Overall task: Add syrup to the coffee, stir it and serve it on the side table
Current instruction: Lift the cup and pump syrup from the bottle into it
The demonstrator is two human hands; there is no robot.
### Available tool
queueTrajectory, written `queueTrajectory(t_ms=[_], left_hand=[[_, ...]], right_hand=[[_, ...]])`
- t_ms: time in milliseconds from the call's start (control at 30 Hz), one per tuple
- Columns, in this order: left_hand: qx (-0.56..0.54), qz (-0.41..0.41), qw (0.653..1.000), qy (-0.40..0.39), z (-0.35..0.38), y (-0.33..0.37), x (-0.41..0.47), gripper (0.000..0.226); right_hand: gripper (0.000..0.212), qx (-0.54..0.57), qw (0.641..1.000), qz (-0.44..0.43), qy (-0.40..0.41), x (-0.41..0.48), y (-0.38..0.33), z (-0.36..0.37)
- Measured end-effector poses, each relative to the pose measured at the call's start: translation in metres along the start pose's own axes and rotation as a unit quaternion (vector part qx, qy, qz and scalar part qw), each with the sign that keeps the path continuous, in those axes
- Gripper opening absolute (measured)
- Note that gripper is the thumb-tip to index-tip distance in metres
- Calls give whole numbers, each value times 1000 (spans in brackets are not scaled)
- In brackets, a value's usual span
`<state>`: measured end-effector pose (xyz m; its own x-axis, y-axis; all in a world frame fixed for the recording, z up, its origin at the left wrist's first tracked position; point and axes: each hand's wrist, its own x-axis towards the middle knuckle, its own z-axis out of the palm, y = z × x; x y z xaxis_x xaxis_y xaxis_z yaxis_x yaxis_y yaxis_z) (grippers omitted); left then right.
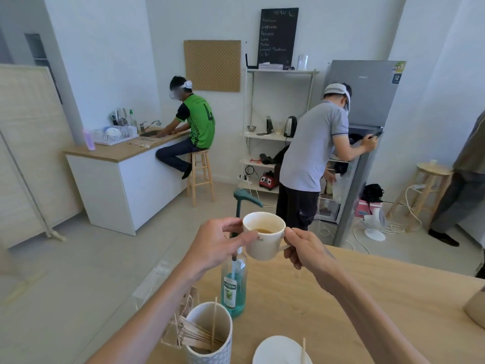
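Observation:
A white coffee cup (265, 240) with a little brown coffee in it is held up in the air above the wooden table (341, 298). My right hand (304, 248) pinches its handle. My left hand (220, 243) grips the cup's left side, close to the teal pump head (246, 199) of the syrup bottle (233, 287). The bottle holds blue-green syrup and stands on the table just below the cup. A white saucer (278, 350) with a wooden stirrer (304, 350) across it lies at the near edge.
A patterned cup (210, 337) full of wooden stirrers stands at the front left of the table. Across the room, one person sits at a sink counter (126, 153), another leans into an open fridge (367, 106). A wooden stool (430, 185) stands at the right, cables on the floor.

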<state>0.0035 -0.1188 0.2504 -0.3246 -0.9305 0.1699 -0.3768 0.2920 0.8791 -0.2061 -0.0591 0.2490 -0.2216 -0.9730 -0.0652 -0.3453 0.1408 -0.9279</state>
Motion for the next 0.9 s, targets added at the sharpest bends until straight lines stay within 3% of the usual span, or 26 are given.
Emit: queueTrajectory(t_ms=[167,267,400,567,900], left_hand=[[79,105,974,186,-19,28,16,37],[128,138,957,220,-23,50,44,37],[189,121,968,111,-17,67,81,40],[210,21,975,-63,-6,61,106,57],[208,-53,969,-122,-1,66,104,37]], right_hand=[[38,2,1000,-1,11,1,-3,-1],[38,2,1000,-2,15,2,-4,-2],[39,7,1000,-3,18,2,-7,-3],[40,7,1000,-11,17,5,-12,-4],[37,11,1000,-21,20,6,-14,-10]])
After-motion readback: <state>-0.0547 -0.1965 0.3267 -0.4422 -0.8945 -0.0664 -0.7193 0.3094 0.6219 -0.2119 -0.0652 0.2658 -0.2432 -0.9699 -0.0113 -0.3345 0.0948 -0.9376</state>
